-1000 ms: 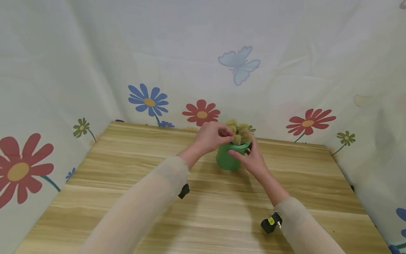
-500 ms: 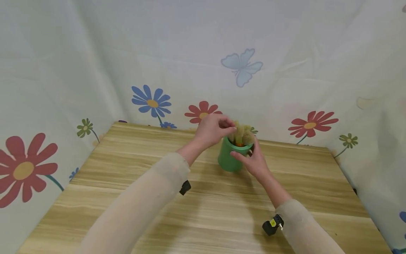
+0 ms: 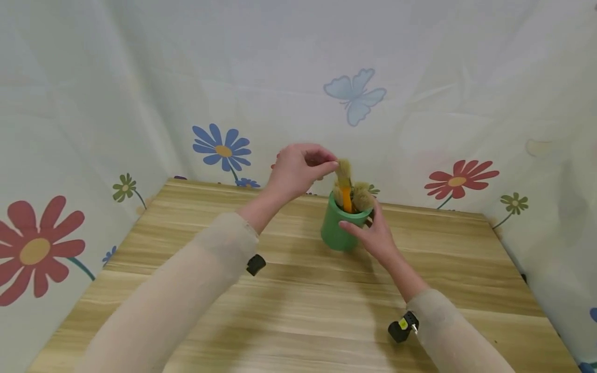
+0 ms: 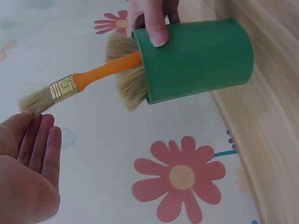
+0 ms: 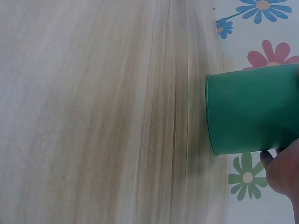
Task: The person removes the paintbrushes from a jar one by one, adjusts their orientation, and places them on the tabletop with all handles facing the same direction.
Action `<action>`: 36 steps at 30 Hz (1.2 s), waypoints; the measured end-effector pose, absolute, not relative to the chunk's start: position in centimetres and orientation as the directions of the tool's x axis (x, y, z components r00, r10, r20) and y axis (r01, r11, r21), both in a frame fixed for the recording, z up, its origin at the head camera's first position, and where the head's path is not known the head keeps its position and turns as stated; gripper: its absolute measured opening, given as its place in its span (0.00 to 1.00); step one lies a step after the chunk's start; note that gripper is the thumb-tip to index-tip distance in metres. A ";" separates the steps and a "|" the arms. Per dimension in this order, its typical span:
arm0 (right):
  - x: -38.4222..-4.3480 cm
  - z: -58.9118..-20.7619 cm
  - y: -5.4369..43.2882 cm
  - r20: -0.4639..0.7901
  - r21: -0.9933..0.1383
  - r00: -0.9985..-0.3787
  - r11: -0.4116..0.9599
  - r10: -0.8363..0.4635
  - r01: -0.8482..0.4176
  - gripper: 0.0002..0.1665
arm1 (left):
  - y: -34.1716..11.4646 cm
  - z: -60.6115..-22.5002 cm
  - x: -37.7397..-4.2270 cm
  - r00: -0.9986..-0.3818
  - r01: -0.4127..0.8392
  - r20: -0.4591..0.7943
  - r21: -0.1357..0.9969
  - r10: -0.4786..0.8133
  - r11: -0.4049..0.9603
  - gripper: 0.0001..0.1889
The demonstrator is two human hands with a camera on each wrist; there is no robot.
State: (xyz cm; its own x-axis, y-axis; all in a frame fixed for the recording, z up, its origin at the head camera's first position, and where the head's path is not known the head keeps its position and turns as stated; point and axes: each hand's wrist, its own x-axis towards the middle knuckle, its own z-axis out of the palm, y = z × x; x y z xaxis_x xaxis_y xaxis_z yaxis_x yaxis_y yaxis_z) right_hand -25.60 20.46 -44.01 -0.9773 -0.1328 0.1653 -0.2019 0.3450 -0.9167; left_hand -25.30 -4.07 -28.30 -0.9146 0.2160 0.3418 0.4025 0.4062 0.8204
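A green cylindrical cup (image 3: 342,228) stands upright near the table's back edge. My right hand (image 3: 375,235) grips it by the rim, thumb on the near side and fingers behind. Out of the cup rises a paintbrush (image 4: 100,72) with an orange handle, a gold-coloured metal band and pale bristles. My left hand (image 3: 300,168) pinches it by the bristle tips above the cup; the handle's lower end is hidden inside. Other brush heads (image 3: 363,197) with tan bristles stick up from the rim, their handles out of sight.
The wood-grain table (image 3: 298,311) reaches back to a white cloth backdrop (image 3: 261,62) printed with flowers and a butterfly. A small black device (image 3: 403,326) is strapped at the right wrist, another black device (image 3: 255,264) at the left.
My left hand has moved up and slightly left, drawing the brush upward so its band and orange handle now show. The right hand keeps holding the cup in place.
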 end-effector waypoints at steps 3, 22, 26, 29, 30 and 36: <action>-25.6 -44.1 20.6 0.164 -0.912 -0.978 0.358 -0.126 -0.199 0.61 | -4.8 -27.5 -25.0 -0.927 0.362 0.302 0.874 0.220 0.325 0.07; -25.5 -44.1 21.0 0.162 -0.909 -0.982 0.373 -0.094 -0.185 0.63 | -11.2 -25.5 -24.1 -0.940 0.322 0.243 0.868 0.242 0.378 0.09; -25.5 -44.1 20.8 0.147 -0.908 -0.984 0.381 -0.100 -0.175 0.64 | -13.1 -26.1 -23.8 -0.953 0.274 0.177 0.853 0.247 0.445 0.10; -25.5 -44.1 20.8 0.154 -0.909 -0.982 0.374 -0.107 -0.183 0.64 | -14.5 -26.8 -23.7 -0.958 0.238 0.129 0.856 0.257 0.459 0.11; -25.5 -44.1 20.8 0.160 -0.909 -0.981 0.371 -0.108 -0.189 0.63 | -14.9 -27.1 -23.6 -0.958 0.225 0.111 0.860 0.264 0.458 0.11; -25.6 -44.1 20.7 0.177 -0.908 -0.978 0.366 -0.110 -0.205 0.63 | -17.4 -29.3 -23.4 -0.957 0.135 -0.005 0.876 0.288 0.463 0.12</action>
State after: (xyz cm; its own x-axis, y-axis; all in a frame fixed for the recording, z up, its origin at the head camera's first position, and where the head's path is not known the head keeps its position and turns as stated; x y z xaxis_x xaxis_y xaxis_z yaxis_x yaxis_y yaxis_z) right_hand -25.62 20.70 -44.07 -0.9780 -0.1105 0.1768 -0.2054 0.3658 -0.9077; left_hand -23.39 -17.39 -29.26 -0.9575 0.2885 -0.0048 0.1352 0.4631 0.8759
